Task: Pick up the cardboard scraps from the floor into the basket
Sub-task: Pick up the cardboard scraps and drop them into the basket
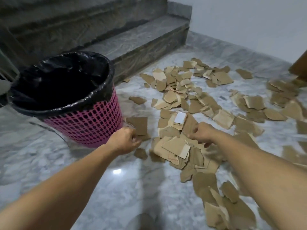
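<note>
A pink lattice basket point(86, 123) lined with a black bag stands on the floor at the left. Torn brown cardboard scraps point(176, 97) lie spread over the marble floor from the middle to the right edge. My left hand point(125, 141) is just right of the basket's base, fingers closed on a squarish cardboard scrap point(137, 126) that sticks up from it. My right hand point(201, 132) is down on the near part of the pile, its fingers curled and pinching the edge of a dark scrap point(188, 124). A scrap with a white label point(180, 117) lies between my hands.
Grey stone steps point(132, 40) rise behind the basket and the pile. A white wall point(249, 22) closes the back right, with a wooden edge point(299, 67) at the far right. Bare marble floor point(116, 180) lies between my forearms.
</note>
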Available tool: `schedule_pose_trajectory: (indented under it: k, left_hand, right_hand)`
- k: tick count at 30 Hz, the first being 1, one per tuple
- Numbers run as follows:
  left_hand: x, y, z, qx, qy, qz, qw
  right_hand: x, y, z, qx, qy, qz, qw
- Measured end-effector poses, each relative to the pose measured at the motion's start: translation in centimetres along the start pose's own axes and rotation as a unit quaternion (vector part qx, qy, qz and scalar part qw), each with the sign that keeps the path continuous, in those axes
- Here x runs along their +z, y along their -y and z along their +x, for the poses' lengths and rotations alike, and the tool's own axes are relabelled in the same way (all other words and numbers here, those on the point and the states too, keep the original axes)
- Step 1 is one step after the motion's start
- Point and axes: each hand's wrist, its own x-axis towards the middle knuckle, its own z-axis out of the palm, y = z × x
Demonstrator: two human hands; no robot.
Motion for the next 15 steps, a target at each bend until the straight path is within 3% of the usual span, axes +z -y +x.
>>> schedule_pose_trajectory:
  k: [4,8,12,15]
  left_hand:
    - [3.5,-1.1,3.1,-0.051,0.098,-0.037,0.993]
    - [7.7,-0.5,5.5,-0.147,0.144,-0.095,0.974]
    - [10.3,-0.2,6.4,-0.252,0.163,-0.165,0.939]
    - [11.6,-0.7,6.5,-0.236,0.13,-0.173,0.947]
  right_hand:
    - [1.8,-4.2,1.0,0.068,0.018,-0.028,0.997]
    - [3.2,-7.5,1.2,0.14,0.045,-0.054,0.988]
    - [3.7,-10.0,0.1,0.18,0.099,-0.087,0.975]
    - [4.8,-12.1,-1.2,0.176,0.123,-0.145,0.966]
